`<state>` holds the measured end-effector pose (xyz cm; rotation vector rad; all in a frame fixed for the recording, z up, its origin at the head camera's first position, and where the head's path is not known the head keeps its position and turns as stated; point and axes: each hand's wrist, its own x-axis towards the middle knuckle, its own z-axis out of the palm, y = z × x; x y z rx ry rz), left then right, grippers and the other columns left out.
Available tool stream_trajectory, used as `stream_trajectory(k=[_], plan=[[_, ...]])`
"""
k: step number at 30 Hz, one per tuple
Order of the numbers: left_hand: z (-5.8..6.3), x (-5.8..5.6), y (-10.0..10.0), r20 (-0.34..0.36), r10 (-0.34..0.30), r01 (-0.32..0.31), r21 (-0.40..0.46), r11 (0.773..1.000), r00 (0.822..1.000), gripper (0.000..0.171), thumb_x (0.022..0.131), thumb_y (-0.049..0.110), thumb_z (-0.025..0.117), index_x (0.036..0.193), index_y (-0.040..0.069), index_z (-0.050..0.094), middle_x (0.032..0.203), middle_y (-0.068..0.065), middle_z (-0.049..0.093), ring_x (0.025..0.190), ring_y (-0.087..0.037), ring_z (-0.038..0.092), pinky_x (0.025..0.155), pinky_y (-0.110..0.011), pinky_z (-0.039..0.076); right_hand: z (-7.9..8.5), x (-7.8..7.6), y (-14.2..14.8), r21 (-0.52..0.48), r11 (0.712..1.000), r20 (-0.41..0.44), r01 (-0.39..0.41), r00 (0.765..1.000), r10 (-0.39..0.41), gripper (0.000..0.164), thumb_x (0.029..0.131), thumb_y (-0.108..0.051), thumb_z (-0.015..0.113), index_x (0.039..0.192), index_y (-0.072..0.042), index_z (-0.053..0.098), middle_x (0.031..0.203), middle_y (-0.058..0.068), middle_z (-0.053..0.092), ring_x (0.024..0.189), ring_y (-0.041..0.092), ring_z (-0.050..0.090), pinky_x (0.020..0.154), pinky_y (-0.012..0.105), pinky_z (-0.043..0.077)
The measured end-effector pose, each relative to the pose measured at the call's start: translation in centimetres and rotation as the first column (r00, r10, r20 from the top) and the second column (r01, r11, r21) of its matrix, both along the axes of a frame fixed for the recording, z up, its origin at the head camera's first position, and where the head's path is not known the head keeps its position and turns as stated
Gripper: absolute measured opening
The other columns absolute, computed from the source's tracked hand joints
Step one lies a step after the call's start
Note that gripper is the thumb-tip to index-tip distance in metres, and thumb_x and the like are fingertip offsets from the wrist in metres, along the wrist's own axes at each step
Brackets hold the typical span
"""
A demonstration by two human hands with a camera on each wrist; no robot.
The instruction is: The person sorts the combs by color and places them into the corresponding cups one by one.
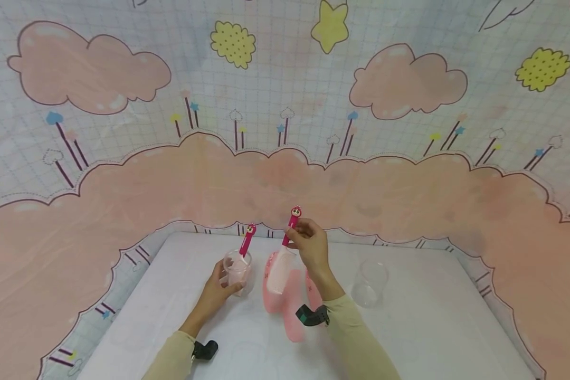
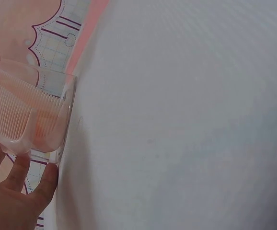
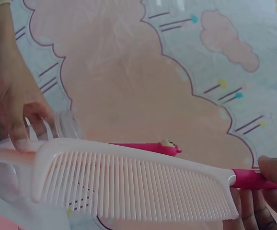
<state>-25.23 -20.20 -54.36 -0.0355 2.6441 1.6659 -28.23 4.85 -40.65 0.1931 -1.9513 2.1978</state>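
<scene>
My left hand (image 1: 216,293) grips a clear cup (image 1: 227,262), fingers and thumb round its side. In it stands a pale pink comb, its magenta handle (image 1: 247,241) with a small character head leaning out over the rim. The left wrist view shows its teeth (image 2: 9,112) through the clear wall. My right hand (image 1: 312,247) pinches a second comb (image 1: 280,272) by its magenta handle, which has a similar head on top. That comb hangs tilted, teeth end down, above a pink piece (image 1: 293,311). Its whole row of teeth (image 3: 129,184) shows in the right wrist view.
Another clear cup (image 1: 369,287) stands on the white tabletop (image 1: 423,322), right of my right forearm. The pink piece, with small darker marks near its edges, lies between my hands, partly hidden by the comb and right arm. A patterned cloth (image 1: 285,184) rises behind the table.
</scene>
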Motion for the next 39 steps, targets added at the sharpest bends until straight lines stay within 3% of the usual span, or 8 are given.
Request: stream_trajectory(k=[7,18,25,34,39], plan=[[-0.1,-0.1,0.0,-0.012,0.003,-0.003,-0.006,1.000,1.000,0.090,0.086,0.038,0.075,0.154,0.017,0.019,0.157,-0.013,0.034,0.142,-0.042,0.037,0.106,-0.055,0.045,0.2,-0.4,-0.9,-0.055,0.998,-0.045,-0.014,0.999,0.012,0.025,0.084,-0.003,0.074,0.105,0.006,0.063,0.083,0.002,0.063,0.070,0.011,0.065,0.063,0.032,0.062],[-0.3,-0.2,-0.2,-0.018,0.007,-0.007,-0.003,1.000,1.000,0.090,0.085,0.038,0.075,0.153,0.017,0.020,0.157,-0.013,0.034,0.143,-0.042,0.036,0.109,-0.056,0.042,1.2,-0.7,-2.4,0.007,1.000,-0.089,0.001,0.996,-0.001,0.027,0.083,-0.006,0.076,0.105,0.004,0.063,0.086,0.004,0.063,0.072,0.010,0.063,0.062,0.028,0.061],[-0.1,-0.1,0.0,-0.009,0.006,-0.006,-0.004,1.000,1.000,0.090,0.086,0.037,0.075,0.153,0.018,0.020,0.158,-0.012,0.034,0.142,-0.042,0.038,0.108,-0.056,0.043,1.3,-0.6,-3.4,-0.011,1.000,-0.115,-0.002,0.993,0.001,0.027,0.083,-0.007,0.077,0.103,0.004,0.064,0.089,0.009,0.064,0.075,0.012,0.063,0.064,0.031,0.062],[0.0,-0.2,-0.1,0.001,0.009,-0.009,-0.003,1.000,1.000,0.091,0.085,0.041,0.075,0.154,0.020,0.019,0.158,-0.010,0.034,0.142,-0.042,0.037,0.107,-0.056,0.044,1.4,-0.4,-5.0,0.013,0.995,-0.202,0.100,0.975,-0.096,0.026,0.084,-0.004,0.076,0.104,0.007,0.063,0.099,0.023,0.066,0.080,0.011,0.062,0.064,0.027,0.061],[0.1,0.0,0.0,-0.010,-0.003,0.003,0.001,1.000,1.000,0.091,0.085,0.041,0.074,0.153,0.017,0.019,0.157,-0.013,0.034,0.141,-0.043,0.038,0.107,-0.057,0.044,3.0,1.5,-5.7,0.065,0.984,-0.257,0.165,0.956,-0.143,0.024,0.085,-0.006,0.074,0.101,0.008,0.063,0.098,0.024,0.066,0.084,0.023,0.065,0.069,0.019,0.059]])
